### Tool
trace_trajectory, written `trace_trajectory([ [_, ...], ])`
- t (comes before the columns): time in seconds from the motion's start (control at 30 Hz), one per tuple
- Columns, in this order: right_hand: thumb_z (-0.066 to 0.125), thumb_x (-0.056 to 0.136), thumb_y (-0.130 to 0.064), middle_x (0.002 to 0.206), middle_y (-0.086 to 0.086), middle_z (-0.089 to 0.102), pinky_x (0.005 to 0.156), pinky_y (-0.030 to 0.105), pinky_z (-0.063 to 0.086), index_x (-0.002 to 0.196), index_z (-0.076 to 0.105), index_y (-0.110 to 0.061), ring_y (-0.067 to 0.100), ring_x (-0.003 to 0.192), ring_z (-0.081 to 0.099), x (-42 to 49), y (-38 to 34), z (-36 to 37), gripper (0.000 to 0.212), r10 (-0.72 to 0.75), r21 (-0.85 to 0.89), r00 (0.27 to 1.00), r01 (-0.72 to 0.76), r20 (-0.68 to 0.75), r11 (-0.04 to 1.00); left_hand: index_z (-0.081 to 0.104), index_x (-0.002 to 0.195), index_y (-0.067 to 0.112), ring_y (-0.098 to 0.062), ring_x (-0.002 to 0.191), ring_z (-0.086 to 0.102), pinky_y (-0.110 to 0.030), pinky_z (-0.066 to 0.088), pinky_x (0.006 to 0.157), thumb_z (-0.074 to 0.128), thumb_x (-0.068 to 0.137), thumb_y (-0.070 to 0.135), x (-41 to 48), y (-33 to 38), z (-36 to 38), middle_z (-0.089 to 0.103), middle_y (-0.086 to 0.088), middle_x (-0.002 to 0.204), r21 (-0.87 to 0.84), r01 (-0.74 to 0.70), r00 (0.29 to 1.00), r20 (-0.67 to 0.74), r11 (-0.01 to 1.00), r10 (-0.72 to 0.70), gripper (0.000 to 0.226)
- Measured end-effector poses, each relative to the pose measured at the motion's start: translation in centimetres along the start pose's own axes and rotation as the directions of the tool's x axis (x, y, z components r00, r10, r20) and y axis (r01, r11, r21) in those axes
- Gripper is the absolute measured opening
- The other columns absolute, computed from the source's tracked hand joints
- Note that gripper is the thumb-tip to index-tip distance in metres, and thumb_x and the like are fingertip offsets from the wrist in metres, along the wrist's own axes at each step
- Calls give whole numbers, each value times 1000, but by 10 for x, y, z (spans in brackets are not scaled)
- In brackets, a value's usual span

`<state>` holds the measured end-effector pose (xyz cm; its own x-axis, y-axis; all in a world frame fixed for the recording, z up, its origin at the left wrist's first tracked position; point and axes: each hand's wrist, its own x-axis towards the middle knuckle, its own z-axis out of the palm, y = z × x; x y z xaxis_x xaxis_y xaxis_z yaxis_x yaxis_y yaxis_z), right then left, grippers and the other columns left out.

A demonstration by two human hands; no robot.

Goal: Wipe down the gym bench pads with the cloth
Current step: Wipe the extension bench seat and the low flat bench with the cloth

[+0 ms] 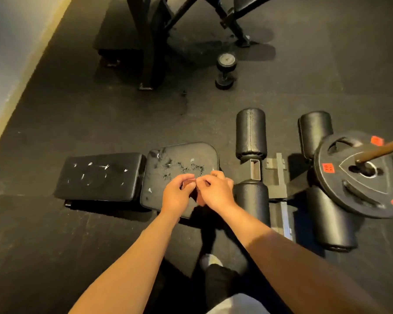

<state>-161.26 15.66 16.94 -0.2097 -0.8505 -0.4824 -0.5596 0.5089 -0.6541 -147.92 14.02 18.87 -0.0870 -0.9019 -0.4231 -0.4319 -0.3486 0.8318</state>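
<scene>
Head: left hand (177, 196), right hand (216, 191) pinch cloth (189, 185) (reddish) over pad (182, 158).

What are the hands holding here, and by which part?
The left hand and right hand pinch what looks like a small reddish cloth between them; which part cannot be told.

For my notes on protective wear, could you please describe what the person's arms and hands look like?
Both forearms are bare as far as the frame shows, with no sleeves in view. The left hand and right hand wear no gloves, and no watch, wristband or ring shows on them.
</scene>
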Motion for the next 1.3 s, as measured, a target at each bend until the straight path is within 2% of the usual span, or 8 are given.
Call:
trace_trajectory([
  [0.07,50,97,-42,114,-9,58,113,38,30,100,71,-28,19,126,45,32,-2,15,24,29,99,998,-24,-56,995,69,108,26,-2,93,65,-17,50,81,65,95,10,40,-9,0,71,13,102,-32,4,997,71,999,-2,21],
  [0.27,56,100,-22,83,17,69,59,36,51,113,52,-19,29,62,62,129,22,60,14,125,445,986,-63,-111,893,71,107,25,-4,89,68,-19,51,78,59,96,3,169,-58,25,74,8,101,-54,-13,950,311,998,29,28],
  [0.63,47,101,-23,113,0,54,91,19,42,98,66,-37,12,101,58,266,120,108,23,286,356,870,-139,-402,924,50,147,17,-16,139,43,-33,31,118,41,106,27,308,-147,122,50,2,149,276,-244,903,415,930,114,43],
  [0.77,54,95,-26,98,-15,50,88,11,38,93,66,-28,-1,93,51,306,138,107,12,248,348,743,-21,-622,937,50,145,26,-16,125,53,-24,37,93,34,106,21,343,-161,144,60,4,138,305,-359,871,448,882,199,42],
  [0.83,60,91,-30,113,-19,54,98,25,43,105,64,-22,0,105,52,321,147,122,17,248,352,769,-33,-589,936,51,142,25,-24,118,57,-26,36,84,33,107,18,353,-170,149,65,-4,130,343,-422,855,458,840,243,40],
  [0.93,46,89,-47,138,-1,51,105,38,43,128,62,-22,23,124,51,321,168,152,49,169,200,844,-76,-508,977,41,153,20,-27,134,49,-33,37,104,32,109,24,360,-182,147,55,-9,146,448,-421,865,459,788,201,45],
  [1.13,52,97,-30,141,-3,48,104,34,41,137,56,-25,21,126,47,324,181,163,41,223,225,833,-122,-507,967,40,154,29,-16,142,42,-30,32,114,31,109,33,366,-184,139,46,4,155,468,-422,866,462,776,192,45],
  [1.3,32,96,-37,144,-9,50,112,31,36,139,52,-40,18,134,39,384,161,141,48,139,113,908,-101,-396,988,36,154,37,-19,137,47,-22,34,96,28,110,34,378,-181,132,51,3,151,425,-415,861,469,805,197,45],
])
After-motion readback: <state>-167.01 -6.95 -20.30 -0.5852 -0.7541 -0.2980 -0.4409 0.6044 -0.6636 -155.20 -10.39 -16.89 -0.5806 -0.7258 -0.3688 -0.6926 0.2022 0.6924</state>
